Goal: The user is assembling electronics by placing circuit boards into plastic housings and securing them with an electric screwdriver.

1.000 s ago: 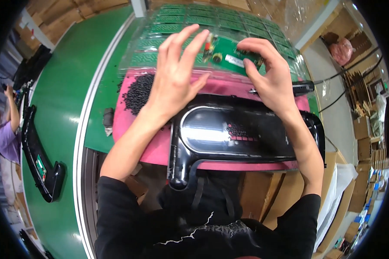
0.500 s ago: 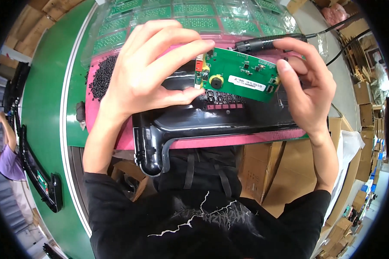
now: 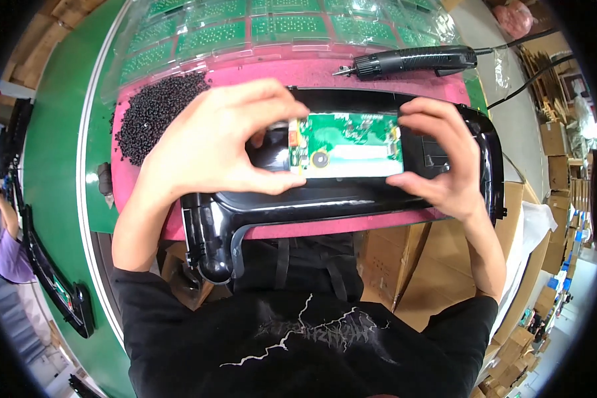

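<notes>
A green circuit board (image 3: 355,142) with a white label, a round buzzer-like part and connectors on its left end is held level between my hands. My left hand (image 3: 229,139) grips its left end, thumb at the near corner and fingers at the far one. At the right end, my right hand (image 3: 441,156) pinches the board the same way. Beneath it lies a glossy black plastic housing (image 3: 285,211) with a bent arm toward me at the left. The board covers the housing's middle; whether they touch, I cannot tell.
A black electric screwdriver (image 3: 414,63) lies beyond the housing on a pink mat (image 3: 265,71). Left of it is a heap of small black screws (image 3: 156,116). Clear trays of green boards (image 3: 285,26) stand at the back. At far left a person's arm (image 3: 5,215) shows near another housing (image 3: 53,278).
The circuit board has come down toward me from a tilted pose to a level one over the housing. Both hands have moved with it, and the screwdriver is in fuller view.
</notes>
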Demonstrator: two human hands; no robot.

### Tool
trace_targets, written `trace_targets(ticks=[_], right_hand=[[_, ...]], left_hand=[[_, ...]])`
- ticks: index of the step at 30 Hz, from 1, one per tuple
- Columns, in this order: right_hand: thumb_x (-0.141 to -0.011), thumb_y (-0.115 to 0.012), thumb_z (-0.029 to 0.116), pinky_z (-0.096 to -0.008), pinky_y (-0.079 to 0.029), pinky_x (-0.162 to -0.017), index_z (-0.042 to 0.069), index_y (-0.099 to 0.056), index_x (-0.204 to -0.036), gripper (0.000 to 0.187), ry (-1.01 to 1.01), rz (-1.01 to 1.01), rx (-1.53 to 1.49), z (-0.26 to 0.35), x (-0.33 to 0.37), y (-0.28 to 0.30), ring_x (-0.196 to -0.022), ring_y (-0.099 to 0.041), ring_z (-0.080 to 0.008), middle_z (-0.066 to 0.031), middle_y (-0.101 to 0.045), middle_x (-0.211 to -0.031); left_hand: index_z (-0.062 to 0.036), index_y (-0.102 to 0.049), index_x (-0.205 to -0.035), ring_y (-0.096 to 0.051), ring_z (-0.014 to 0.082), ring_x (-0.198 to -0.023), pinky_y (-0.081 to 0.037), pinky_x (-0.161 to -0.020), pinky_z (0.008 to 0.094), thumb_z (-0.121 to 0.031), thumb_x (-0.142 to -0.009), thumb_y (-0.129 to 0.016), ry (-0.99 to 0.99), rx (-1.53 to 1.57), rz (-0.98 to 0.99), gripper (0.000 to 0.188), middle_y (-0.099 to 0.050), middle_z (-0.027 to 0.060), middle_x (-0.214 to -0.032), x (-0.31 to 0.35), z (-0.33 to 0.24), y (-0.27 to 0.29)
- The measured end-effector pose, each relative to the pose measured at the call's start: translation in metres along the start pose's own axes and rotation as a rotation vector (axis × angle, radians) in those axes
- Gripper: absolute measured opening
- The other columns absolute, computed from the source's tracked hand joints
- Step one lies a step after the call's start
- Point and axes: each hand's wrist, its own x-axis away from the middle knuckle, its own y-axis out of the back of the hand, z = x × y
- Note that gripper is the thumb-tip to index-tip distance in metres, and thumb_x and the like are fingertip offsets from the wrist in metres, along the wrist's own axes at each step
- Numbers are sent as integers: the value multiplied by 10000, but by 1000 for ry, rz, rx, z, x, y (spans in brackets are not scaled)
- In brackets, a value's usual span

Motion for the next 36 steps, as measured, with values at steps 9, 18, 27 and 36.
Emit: trace_targets(ticks=[9, 18, 27, 36], right_hand=[[-631, -884, 149, -396, -467, -972, 20, -625, -1126, 573, -212, 70, -169, -10, 6, -29, -1127, -569, -319, -127, -575, -1227], [-624, -880, 149, -407, -443, -971, 26, -618, -1138, 590, -228, 138, -92, -10, 6, -31, -1133, -531, -325, -121, -559, -1226], [-614, -875, 122, -402, -445, -954, 25, -618, -1136, 589, -218, 124, -78, -7, 5, -30, -1108, -533, -326, -123, -570, -1204], [-615, -865, 106, -408, -435, -974, 27, -620, -1129, 575, -241, 141, -59, -1, 0, -35, -1118, -531, -321, -124, -567, -1205]], left_hand=[[-12, -665, -1116, -639, 245, -723, -536, -622, 334, -220, -596, -858, 135, -20, 136, 592, -632, 89, -1052, -3, 9, -13], [-25, -644, -1101, -664, 316, -882, -549, -731, 390, -225, -567, -859, 169, -110, 193, 610, -612, 89, -1051, -4, 7, -15], [-26, -644, -1103, -659, 319, -859, -542, -711, 395, -227, -578, -863, 151, -109, 175, 603, -609, 90, -1053, -4, 6, -14], [-19, -636, -1095, -661, 312, -870, -547, -723, 392, -231, -608, -859, 132, -137, 166, 576, -603, 91, -1058, 2, 10, -14]])
